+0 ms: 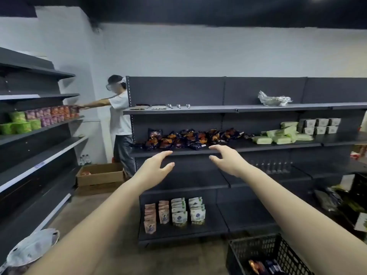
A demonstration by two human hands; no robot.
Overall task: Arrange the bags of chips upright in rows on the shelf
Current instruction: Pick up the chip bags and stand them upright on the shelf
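Head view: left hand (156, 165), right hand (226, 157) empty, fingers spread; chip bags (190, 136) heaped at 12 o'clock; best grip tops, stand upright.

Only the person's two arms and hands showed. The left forearm (95, 219) and the right forearm (294, 203) were bare along all of their visible length. Both were slender and smooth, looking broad near the lower edge of the view, where the wide lens stretched them, and narrowing toward the wrists. The left hand (156, 165) and the right hand (228, 159) were bare too, with long, slim fingers. The left thumbnail (172, 164) caught a pale sheen, and the right thumbnail (211, 157) looked alike. Whether the nails carried polish was too blurred to tell.
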